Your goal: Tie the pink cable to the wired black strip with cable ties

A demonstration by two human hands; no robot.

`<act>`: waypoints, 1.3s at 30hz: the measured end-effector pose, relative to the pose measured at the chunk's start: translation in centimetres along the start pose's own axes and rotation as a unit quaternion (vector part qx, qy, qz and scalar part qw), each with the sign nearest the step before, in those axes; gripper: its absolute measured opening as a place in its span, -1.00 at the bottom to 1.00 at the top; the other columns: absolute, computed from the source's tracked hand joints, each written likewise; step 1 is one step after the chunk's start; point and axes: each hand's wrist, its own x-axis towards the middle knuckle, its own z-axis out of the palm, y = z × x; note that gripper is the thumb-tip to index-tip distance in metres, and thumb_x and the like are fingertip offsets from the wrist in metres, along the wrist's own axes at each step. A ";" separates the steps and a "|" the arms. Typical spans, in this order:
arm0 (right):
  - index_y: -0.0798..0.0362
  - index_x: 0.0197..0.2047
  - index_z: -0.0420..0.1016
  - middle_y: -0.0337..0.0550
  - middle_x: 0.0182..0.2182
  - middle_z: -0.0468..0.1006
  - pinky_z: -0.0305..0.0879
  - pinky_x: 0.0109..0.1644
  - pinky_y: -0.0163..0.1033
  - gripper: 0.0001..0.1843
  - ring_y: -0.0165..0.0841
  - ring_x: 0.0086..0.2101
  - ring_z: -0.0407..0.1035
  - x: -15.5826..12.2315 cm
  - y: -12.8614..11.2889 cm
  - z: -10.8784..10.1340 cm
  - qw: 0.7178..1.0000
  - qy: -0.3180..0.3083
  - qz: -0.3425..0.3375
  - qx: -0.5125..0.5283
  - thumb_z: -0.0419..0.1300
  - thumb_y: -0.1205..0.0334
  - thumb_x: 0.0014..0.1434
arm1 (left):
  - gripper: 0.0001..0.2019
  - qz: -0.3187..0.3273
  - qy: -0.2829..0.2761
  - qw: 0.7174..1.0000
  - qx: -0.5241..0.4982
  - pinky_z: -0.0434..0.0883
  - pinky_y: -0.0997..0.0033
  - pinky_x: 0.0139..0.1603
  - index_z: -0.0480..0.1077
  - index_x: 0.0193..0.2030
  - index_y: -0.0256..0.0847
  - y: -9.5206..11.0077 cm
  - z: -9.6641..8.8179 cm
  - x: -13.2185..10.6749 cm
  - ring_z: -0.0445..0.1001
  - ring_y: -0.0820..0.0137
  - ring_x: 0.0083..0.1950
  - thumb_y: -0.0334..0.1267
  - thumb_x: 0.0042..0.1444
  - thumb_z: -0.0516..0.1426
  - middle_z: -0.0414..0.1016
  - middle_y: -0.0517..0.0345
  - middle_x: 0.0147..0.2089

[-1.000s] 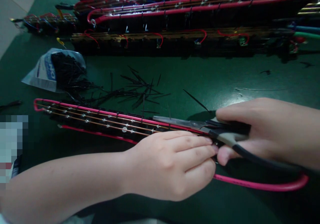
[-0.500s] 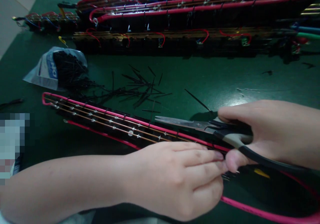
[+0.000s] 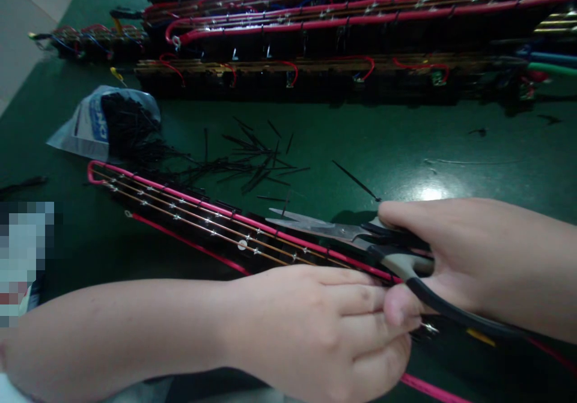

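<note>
Scissors (image 3: 383, 253), metal blades (image 3: 324, 230) parted, sit clamped in our right hand (image 3: 471, 259) over long black strip (image 3: 234, 230) on smooth green tabletop (image 3: 396, 145), our left hand (image 3: 329, 331) across it, fingers together, grip unclear.

The head camera looks forward and down, near the table (image 3: 396, 133).

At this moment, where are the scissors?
In the head view, the scissors are right of centre, in the right hand, blades appearing alongside the nearer pink cable.
</note>
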 end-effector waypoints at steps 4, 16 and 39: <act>-0.11 -0.37 0.34 -0.20 -0.55 0.48 0.00 -0.54 -0.19 -0.62 -0.32 -0.60 0.22 0.2 -1.2 -0.5 0.997 -0.048 0.038 -0.048 0.27 -0.22 0.04 | -0.71 0.000 0.000 1.000 0.000 0.54 0.32 0.29 0.64 0.10 -0.38 0.1 0.0 0.0 0.62 0.28 0.16 -0.34 0.48 0.10 0.68 -0.04 0.19; -0.11 -0.42 0.34 -0.24 -0.58 0.51 0.06 -0.57 -0.21 -0.60 -0.25 -0.58 0.36 0.4 -2.9 -0.7 0.991 -0.114 0.072 0.015 0.37 -0.18 -0.13 | -0.76 -0.023 0.036 0.999 -0.019 0.58 0.26 0.11 0.65 0.03 -0.40 0.5 0.8 -0.2 0.64 0.29 -0.10 -0.34 0.43 0.17 0.73 0.03 -0.09; -0.08 -0.47 0.40 -0.27 -0.61 0.48 -0.06 -0.59 -0.24 -0.42 -0.38 -0.65 0.20 0.8 -2.8 0.0 0.996 -0.070 0.051 0.015 0.42 -0.40 -0.20 | -0.78 -0.034 0.030 0.999 -0.007 0.57 0.35 0.13 0.67 -0.02 -0.29 0.4 0.7 -0.3 0.64 0.35 -0.08 -0.31 0.44 0.17 0.73 0.04 0.00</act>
